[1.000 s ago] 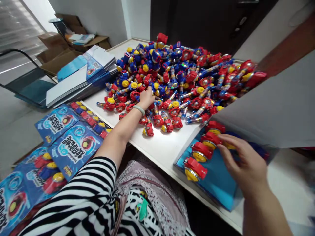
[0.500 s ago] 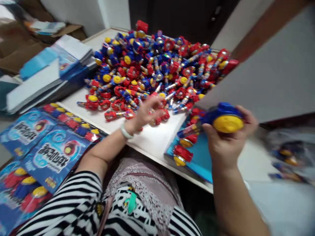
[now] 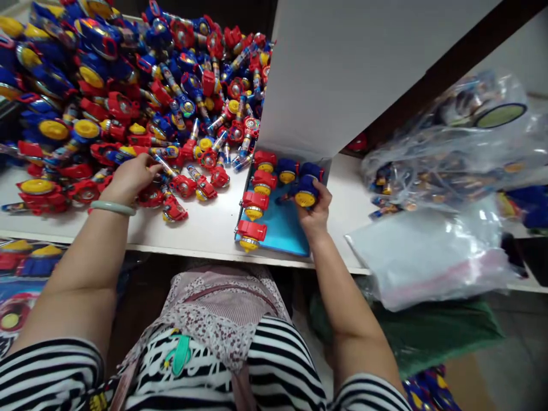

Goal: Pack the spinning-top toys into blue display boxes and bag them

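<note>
My right hand [image 3: 315, 220] is closed around a blue toy [image 3: 309, 184] with a yellow, top-like disc. It holds the toy low over the right side of a blue card tray [image 3: 278, 233]. A column of red toys [image 3: 256, 202] with yellow discs lines the tray's left side, and another blue toy [image 3: 287, 170] sits at its back. My left hand [image 3: 132, 180], a pale bangle on its wrist, reaches into the front of a big toy pile [image 3: 128, 108]. Its fingers are curled among red toys and clear tubes; what they grip is partly hidden.
A white panel [image 3: 338, 68] rises behind the tray. Clear plastic bags [image 3: 449, 165] with toys inside lie to the right, beside a flat white plastic bag [image 3: 423, 245]. Printed blue packs [image 3: 21, 285] are at the lower left. The white table's front edge [image 3: 201, 255] runs before me.
My view has swung to the right. The right hand has brought the blue toy down to the tray. My left hand, open above the pile before, is now down among the toys with curled fingers.
</note>
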Demonstrator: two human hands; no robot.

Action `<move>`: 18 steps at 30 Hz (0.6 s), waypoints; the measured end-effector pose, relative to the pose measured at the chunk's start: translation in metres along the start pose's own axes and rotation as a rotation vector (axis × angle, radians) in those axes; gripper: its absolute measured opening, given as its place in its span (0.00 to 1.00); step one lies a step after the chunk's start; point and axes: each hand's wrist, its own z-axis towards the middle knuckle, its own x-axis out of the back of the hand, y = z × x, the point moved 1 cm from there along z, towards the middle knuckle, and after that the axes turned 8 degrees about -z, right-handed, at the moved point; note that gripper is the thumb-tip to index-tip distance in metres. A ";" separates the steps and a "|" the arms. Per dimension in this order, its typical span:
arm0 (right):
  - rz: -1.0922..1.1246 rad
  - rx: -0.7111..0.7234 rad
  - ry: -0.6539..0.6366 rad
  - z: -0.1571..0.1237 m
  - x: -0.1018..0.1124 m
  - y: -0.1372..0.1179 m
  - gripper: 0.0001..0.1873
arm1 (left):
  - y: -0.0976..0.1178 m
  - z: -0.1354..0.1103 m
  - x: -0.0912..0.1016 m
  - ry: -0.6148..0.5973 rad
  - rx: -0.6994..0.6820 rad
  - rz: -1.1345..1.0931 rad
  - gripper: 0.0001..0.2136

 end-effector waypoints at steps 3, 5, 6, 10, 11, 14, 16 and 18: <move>0.025 0.037 -0.072 0.005 0.008 0.005 0.32 | 0.004 -0.002 0.005 -0.009 0.111 0.096 0.28; 0.020 0.077 -0.118 0.008 0.012 0.005 0.32 | 0.006 -0.001 0.007 -0.079 0.120 0.150 0.26; 0.011 0.098 -0.140 0.009 0.013 0.004 0.31 | 0.007 -0.001 0.008 -0.105 0.118 0.176 0.25; 0.000 0.100 -0.183 0.012 0.016 -0.001 0.29 | 0.012 0.002 0.009 -0.060 0.103 0.253 0.24; 0.012 0.065 -0.174 0.013 0.017 -0.001 0.30 | 0.013 0.002 0.008 -0.048 0.098 0.265 0.24; 0.039 -0.011 -0.228 0.012 0.018 -0.002 0.31 | 0.013 0.001 0.006 -0.053 0.111 0.281 0.24; 0.033 -0.009 -0.353 0.011 0.014 -0.004 0.30 | 0.011 0.000 0.003 -0.064 0.124 0.284 0.24; 0.026 -0.024 -0.444 0.011 0.009 -0.009 0.30 | 0.009 -0.004 -0.003 -0.072 0.108 0.279 0.24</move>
